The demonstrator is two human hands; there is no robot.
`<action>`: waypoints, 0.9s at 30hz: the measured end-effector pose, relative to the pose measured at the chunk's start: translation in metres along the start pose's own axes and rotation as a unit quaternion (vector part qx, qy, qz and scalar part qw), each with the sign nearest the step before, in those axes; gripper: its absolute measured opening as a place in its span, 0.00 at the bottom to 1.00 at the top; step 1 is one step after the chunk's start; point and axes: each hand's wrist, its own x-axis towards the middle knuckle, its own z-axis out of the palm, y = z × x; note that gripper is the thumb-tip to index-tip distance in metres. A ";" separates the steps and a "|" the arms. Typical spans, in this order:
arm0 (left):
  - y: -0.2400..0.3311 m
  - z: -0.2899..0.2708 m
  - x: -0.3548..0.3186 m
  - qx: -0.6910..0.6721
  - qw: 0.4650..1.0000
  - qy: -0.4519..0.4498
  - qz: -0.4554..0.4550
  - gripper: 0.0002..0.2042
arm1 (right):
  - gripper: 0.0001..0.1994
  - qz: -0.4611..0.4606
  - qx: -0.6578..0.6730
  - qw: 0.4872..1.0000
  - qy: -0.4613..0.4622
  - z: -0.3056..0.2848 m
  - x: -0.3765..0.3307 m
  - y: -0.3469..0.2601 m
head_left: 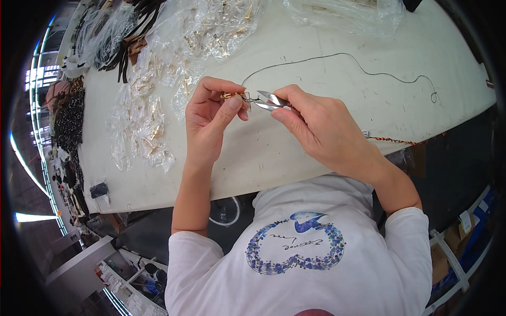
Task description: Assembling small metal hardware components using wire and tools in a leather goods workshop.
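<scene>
My left hand (208, 113) pinches a small gold-coloured metal piece (227, 96) between thumb and fingers. Dark cord loops stick out from its right side. In my right hand (331, 122) is a pair of thread snips (270, 98), gripped with the blades apart and pointing left. The blade tips sit close beside the dark loops; whether they touch is too small to tell. A long thin dark thread (337, 54) trails from near my left fingertips across the table to the right, ending in a small curl. My fingers hide most of the gold piece.
Clear plastic bags of gold-coloured metal parts (211, 29) spread over the table's left side (253, 174). Dark strips (126, 50) lie at the far left, another clear bag (348, 16) at the back. An orange-and-black twisted cord (392, 140) runs near the right front edge.
</scene>
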 end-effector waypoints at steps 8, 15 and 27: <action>-0.003 0.004 0.000 0.012 1.000 0.001 0.000 0.06 | 0.10 -0.005 0.001 1.000 0.006 0.006 0.001 0.007; -0.010 0.006 -0.003 0.034 0.997 -0.067 0.008 0.06 | 0.09 0.007 -0.016 0.999 0.046 0.011 0.002 0.013; -0.001 -0.004 0.003 -0.110 0.988 -0.014 -0.104 0.04 | 0.07 -0.083 -0.294 0.935 0.180 -0.047 -0.004 0.033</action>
